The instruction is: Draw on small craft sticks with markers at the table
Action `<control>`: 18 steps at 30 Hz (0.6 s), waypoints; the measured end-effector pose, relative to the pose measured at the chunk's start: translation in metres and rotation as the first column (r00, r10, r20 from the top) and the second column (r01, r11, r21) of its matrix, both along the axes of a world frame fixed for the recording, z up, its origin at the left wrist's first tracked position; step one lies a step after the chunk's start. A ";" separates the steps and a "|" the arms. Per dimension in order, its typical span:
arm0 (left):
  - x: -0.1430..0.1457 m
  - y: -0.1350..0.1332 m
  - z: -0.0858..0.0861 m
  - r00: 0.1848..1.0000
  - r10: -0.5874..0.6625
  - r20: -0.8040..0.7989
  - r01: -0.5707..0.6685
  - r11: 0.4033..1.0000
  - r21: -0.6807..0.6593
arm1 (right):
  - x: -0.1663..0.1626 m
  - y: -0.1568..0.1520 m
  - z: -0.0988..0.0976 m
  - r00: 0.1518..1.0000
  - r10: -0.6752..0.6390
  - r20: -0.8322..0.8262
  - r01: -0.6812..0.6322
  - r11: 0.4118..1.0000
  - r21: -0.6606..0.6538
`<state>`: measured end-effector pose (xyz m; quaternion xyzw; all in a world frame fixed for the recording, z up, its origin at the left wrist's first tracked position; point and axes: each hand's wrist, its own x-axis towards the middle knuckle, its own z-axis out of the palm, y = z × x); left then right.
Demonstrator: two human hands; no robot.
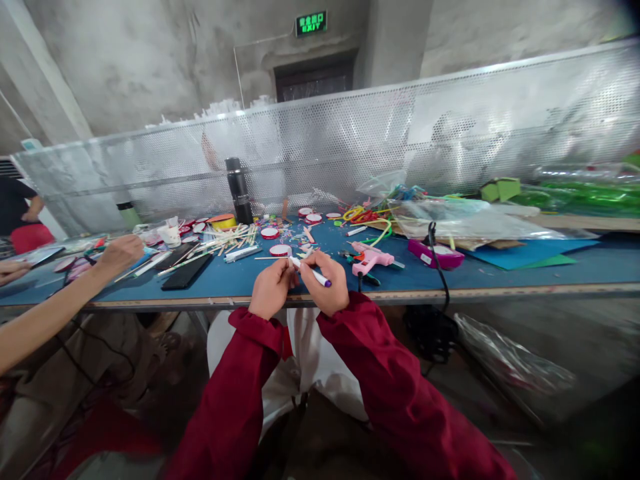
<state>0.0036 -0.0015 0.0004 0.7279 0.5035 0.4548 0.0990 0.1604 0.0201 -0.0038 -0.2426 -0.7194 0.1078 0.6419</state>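
Note:
My right hand is closed round a white marker with a purple end, held slantwise just above the near edge of the blue table. Beside it, my left hand is closed in a pinch at the marker's upper tip, on something too small to make out. Both sleeves are dark red. The hands touch each other over the table's front rim.
A pink glue gun lies just right of my hands, with its black cord. Craft sticks, round red-rimmed discs, a black flask and plastic bags litter the table. Another person's arm reaches in from the left near a black phone.

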 end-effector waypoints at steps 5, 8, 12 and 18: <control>0.000 0.000 0.000 1.000 -0.005 0.000 0.005 1.000 0.004 | 0.000 0.001 -0.001 1.000 0.002 0.004 -0.002 1.000 0.001; -0.001 0.000 0.000 1.000 -0.008 0.004 0.008 1.000 0.005 | 0.000 0.001 -0.001 1.000 0.000 0.007 0.000 1.000 0.001; -0.001 0.000 0.000 1.000 -0.012 0.006 0.012 1.000 0.011 | 0.000 0.000 0.000 1.000 0.002 0.013 -0.002 1.000 -0.001; 0.000 0.001 -0.001 1.000 -0.006 0.009 0.006 1.000 0.013 | 0.000 -0.002 0.001 1.000 0.015 0.010 -0.015 1.000 -0.002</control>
